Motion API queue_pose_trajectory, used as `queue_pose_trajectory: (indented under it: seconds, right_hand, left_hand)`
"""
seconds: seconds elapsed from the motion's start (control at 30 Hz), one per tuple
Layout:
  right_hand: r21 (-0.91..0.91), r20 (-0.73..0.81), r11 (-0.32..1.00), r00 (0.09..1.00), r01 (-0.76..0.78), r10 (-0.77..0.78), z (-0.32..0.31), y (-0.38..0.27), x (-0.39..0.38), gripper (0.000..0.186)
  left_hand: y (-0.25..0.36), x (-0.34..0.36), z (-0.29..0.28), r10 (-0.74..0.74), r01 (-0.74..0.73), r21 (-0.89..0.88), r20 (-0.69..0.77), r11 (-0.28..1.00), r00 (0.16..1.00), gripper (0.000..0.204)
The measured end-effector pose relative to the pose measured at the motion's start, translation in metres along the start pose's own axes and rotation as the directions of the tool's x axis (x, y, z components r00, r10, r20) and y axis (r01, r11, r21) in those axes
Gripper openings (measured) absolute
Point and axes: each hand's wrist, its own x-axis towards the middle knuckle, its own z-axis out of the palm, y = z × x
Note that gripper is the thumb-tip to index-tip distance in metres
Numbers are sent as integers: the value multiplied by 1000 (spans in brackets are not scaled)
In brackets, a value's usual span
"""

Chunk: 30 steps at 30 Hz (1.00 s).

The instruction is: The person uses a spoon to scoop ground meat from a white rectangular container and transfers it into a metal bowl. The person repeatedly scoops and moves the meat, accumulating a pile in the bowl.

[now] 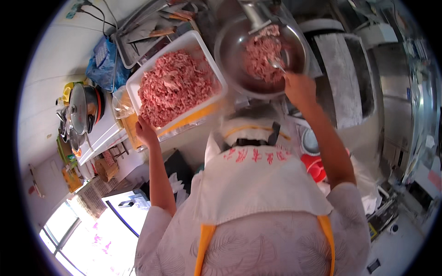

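Note:
My right hand [300,89] is closed around the handle of a metal spoon [277,65], whose head rests at the ground meat [263,57] in a wide steel bowl [223,60]. Above the bowl, a metal grinder spout [256,17] points down, with meat just below its mouth. To the left, a white plastic tub [217,76] holds a large heap of ground meat [172,87]. My left hand [146,132] grips this tub at its near left corner; the fingertips are partly hidden.
Behind the tub lies a metal tray [120,48] with knives. A blue plastic bag [107,64] and a lidded pot [79,109] are at the left. Right of the bowl, a pale board [340,76] spans a metal basin. A red container [314,166] sits by my right arm.

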Motion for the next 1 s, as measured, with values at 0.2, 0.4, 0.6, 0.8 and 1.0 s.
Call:
queue_pose_trajectory:
  seconds: [0.2,0.4,0.6,0.8,1.0]
  right_hand:
    - [374,-119,899,950,-227,289,37,8,8,17]
    - [355,-165,924,963,-145,215,75,-21,77,20]
    - [162,22,977,990,-138,136,54,-13,48,31]
    - [288,-93,941,973,-179,213,36,-5,2,22]
    - [893,449,-140,831,-427,328,-11,10,-26,26]
  left_hand:
    - [-12,6,-3,-46,45,30,60,999,997,50]
    - [-3,6,-4,-6,7,-13,63,1000,998,50]
    - [2,2,-2,19,-19,15,26,1000,999,51]
    - [-4,5,0,-7,7,0,19,1000,1000,51]
    - [-10,4,0,-11,11,10,20,1000,1000,52]
